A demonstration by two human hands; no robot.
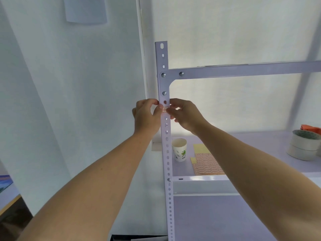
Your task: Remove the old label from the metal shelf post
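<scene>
- Your left hand curls around the left edge of the post, thumb tip pressed on the left end of the label.
- Your right hand comes in from the right, thumb and forefinger pinched together at the label's right edge; can't tell if a corner is lifted.
- The label is small, rectangular, pale with a reddish border and print, stuck on the post's front face just below the corner bracket; both ends are covered by fingertips, and the text is too small to read.
- The post is flat painted metal, pale lilac-white, upright, punched with a column of oval holes; its lower end is cut off by the frame.
- The bracket is smooth, held by three shiny screws, and joins the post to a horizontal rail.
- On the shelf, behind the post: a paper cup with a green leaf print, open top.
- Beside the cup, flat sticker sheets, yellow backing, grid of reddish labels, partly hidden by your right forearm.
- Far right: two stacked tape rolls, off-white, with an orange thing behind, cut off at the edge.
</scene>
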